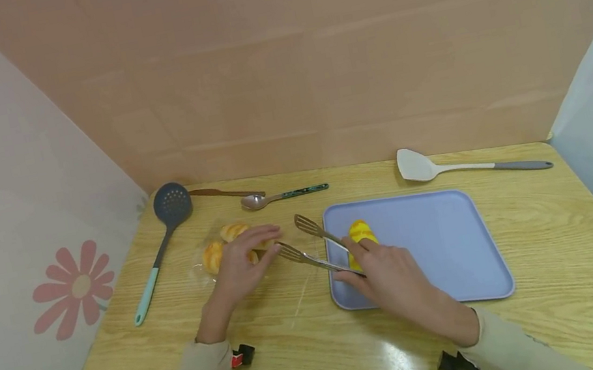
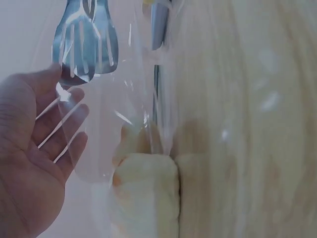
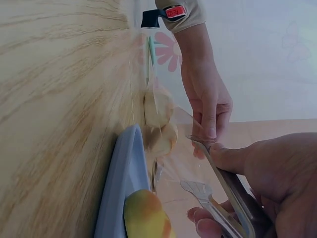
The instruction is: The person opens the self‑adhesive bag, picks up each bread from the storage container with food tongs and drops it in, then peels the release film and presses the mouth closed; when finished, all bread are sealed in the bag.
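My right hand [image 1: 392,274] grips metal serving tongs [image 1: 316,261], whose two slotted ends stand apart and point left. Clear plastic packaging [image 2: 99,144] rises from the bread, and my left hand [image 1: 242,264] pinches its raised edge near the thumb tip. One tong end lies close to that thumb. Several small bread rolls [image 1: 213,257] lie in the packaging, partly behind the left hand. Beneath the right hand, a yellow bread roll [image 1: 361,230] rests on the left side of the blue tray [image 1: 431,240], partly covered by fingers and tongs.
A dark skimmer [image 1: 173,203] with a mint handle lies at the left. Along the back are a brown knife [image 1: 226,192] and a spoon [image 1: 281,196]. Behind the tray lies a white spatula [image 1: 418,165] with a grey handle end. Walls border the wooden table [image 1: 305,368].
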Demonstrator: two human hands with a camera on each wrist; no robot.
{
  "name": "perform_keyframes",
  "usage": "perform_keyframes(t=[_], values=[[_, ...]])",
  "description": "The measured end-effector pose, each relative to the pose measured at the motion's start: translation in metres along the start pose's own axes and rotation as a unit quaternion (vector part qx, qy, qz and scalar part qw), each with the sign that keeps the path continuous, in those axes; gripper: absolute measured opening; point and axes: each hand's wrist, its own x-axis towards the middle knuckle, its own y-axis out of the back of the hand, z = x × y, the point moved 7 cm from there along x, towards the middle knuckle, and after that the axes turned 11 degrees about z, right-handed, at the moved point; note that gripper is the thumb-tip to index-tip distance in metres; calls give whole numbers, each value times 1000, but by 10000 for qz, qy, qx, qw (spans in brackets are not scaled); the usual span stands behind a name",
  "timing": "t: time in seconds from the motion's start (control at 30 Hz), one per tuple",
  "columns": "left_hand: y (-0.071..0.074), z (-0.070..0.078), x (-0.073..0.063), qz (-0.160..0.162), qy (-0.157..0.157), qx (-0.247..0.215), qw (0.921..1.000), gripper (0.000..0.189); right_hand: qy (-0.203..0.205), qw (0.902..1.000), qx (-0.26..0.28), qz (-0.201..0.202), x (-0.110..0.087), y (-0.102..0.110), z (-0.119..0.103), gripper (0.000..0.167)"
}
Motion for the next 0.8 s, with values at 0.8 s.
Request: perform_keyframes(t=[0.8], values=[[-3,-1,-1,311,265,45,9992,16,-346,9994,-48,-58,-25,25,28,68]])
